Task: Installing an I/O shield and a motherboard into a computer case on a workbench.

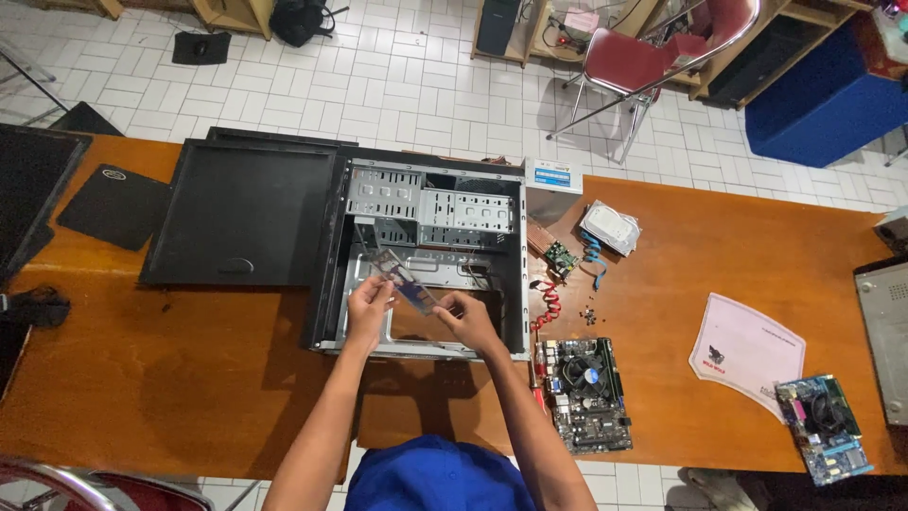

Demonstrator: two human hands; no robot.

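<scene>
Both hands — left hand [367,305], right hand [465,317] — pinch opposite ends of a thin metal plate [405,279] above the open computer case [426,260], steadying it level; motherboard [588,390] lies right of the case.

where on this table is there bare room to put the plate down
Bare wood lies left of the open case, below the black side panel, and between the motherboard and the pink mat. It is crowded right of the case: hard drive, cables and screws. Both hands, left hand and right hand, hold the plate.
</scene>
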